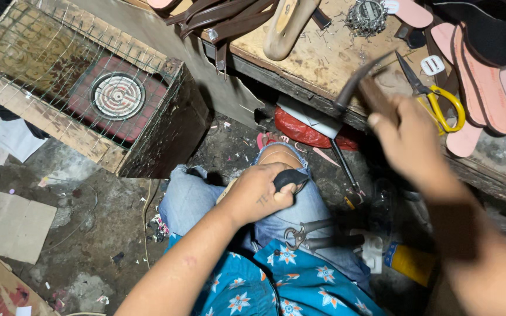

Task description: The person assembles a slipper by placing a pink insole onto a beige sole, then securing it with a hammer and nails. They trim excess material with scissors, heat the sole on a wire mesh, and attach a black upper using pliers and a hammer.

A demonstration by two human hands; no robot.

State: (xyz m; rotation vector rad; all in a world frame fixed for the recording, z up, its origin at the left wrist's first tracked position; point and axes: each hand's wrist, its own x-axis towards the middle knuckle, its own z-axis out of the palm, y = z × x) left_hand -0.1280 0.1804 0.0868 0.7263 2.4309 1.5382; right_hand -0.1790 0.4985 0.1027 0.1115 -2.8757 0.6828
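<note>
My left hand (259,193) grips a black shoe piece on a wooden last (291,177), pressed down on my knee in blue jeans. Raised above it, my right hand (408,137) is blurred and closed around the handle of a hammer (358,82), whose dark metal head points up to the right over the workbench edge. A pair of metal pincers (308,234) lies on my lap beside the left wrist.
A wooden workbench (323,58) at the top carries yellow-handled scissors (434,96), pink insoles (487,88), brown straps (218,20), a wooden last (288,23) and scattered nails. A wire-covered wooden box with a round heater coil (117,95) stands at the left. Cardboard scraps (10,225) lie on the dirty floor.
</note>
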